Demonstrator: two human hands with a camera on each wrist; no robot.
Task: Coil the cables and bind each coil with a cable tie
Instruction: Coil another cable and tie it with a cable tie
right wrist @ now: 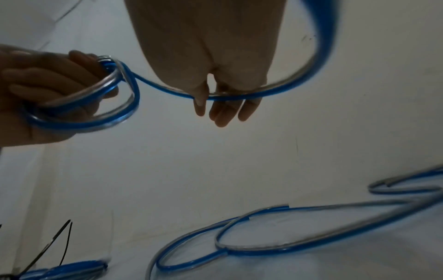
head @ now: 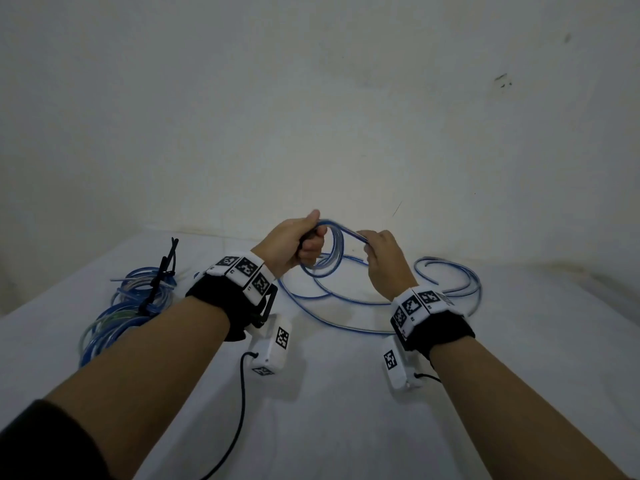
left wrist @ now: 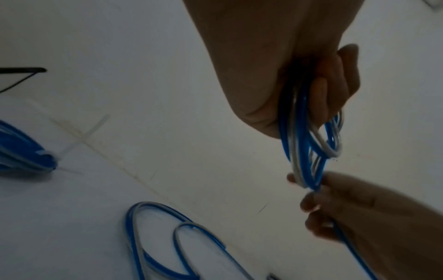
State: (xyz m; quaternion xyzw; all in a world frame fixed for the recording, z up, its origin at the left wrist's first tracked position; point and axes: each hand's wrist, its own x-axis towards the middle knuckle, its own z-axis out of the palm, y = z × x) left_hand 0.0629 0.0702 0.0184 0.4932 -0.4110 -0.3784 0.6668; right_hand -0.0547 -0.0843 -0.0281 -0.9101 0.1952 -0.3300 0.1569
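A blue and clear cable [head: 346, 299] lies in loose curves on the white table [head: 346, 427]. My left hand [head: 298, 245] is raised above it and grips a small coil [head: 325, 261] of that cable's loops; the coil [left wrist: 309, 136] hangs from its curled fingers [left wrist: 335, 85]. My right hand [head: 384, 258] holds the running strand just right of the coil, the cable [right wrist: 230, 97] crossing under its fingers [right wrist: 223, 111]. In the right wrist view the left hand [right wrist: 48, 94] shows with the loops [right wrist: 95, 106] around it. The rest of the cable [right wrist: 287, 236] trails over the table.
Bound blue cable coils [head: 131, 306] lie at the left of the table, with black cable ties [head: 166, 271] sticking up from them. A clear tie [left wrist: 91, 130] lies near a coil [left wrist: 21, 151]. A white wall [head: 346, 98] stands close behind the table.
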